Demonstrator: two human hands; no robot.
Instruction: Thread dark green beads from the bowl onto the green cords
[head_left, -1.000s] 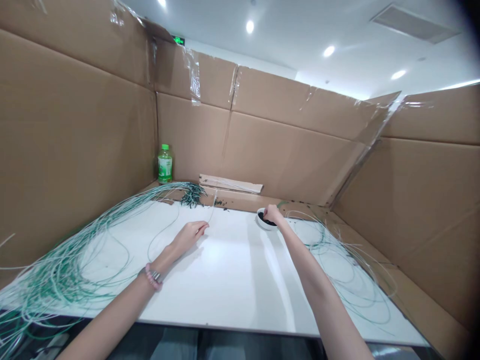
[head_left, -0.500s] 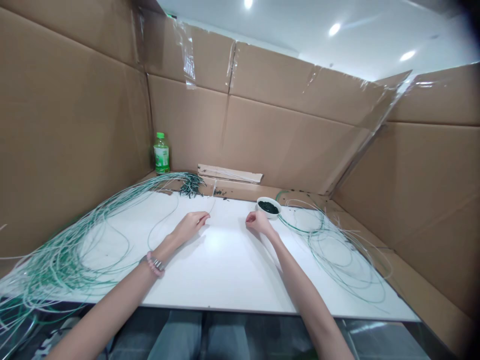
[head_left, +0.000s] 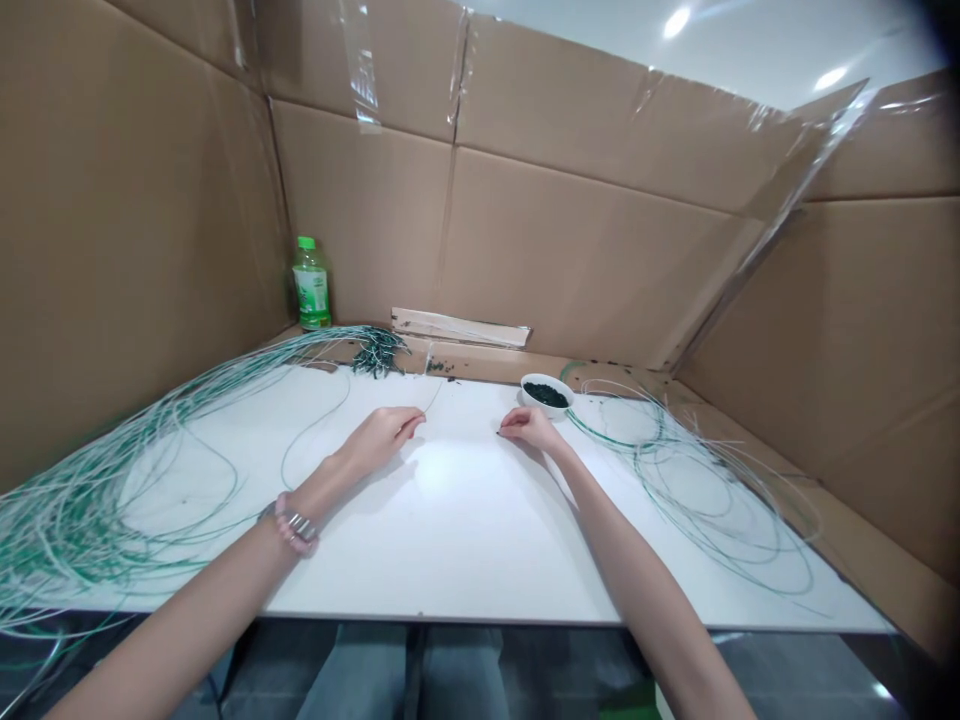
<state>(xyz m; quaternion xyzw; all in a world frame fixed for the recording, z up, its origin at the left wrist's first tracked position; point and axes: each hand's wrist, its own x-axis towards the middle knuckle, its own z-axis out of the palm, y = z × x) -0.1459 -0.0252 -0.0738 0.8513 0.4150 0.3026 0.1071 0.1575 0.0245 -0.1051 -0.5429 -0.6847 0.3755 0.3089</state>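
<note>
My left hand [head_left: 386,435] is closed in a pinch on a thin wire [head_left: 433,400], whose free end sticks up past the fingertips. More of that wire seems to loop back over the white table left of the hand. Across from it, my right hand [head_left: 529,427] pinches a tiny dark piece [head_left: 499,433] between thumb and finger; its exact kind is too small to make out. Just behind the right hand stands a white bowl [head_left: 569,402] filled with small dark pieces [head_left: 545,394]. A gap of bare table lies between the two hands.
A large bundle of green and white wires [head_left: 97,510] spreads along the left, its dark-tipped ends [head_left: 379,352] gathered at the back. Looser wire coils [head_left: 697,490] lie at the right. A green-capped bottle [head_left: 311,285] stands in the back left corner. Cardboard walls [head_left: 585,240] enclose the table [head_left: 450,540].
The camera has tilted down a little. My right hand has turned slightly, so the dark piece at its fingertips now shows. My left hand keeps its pinch on the wire.
</note>
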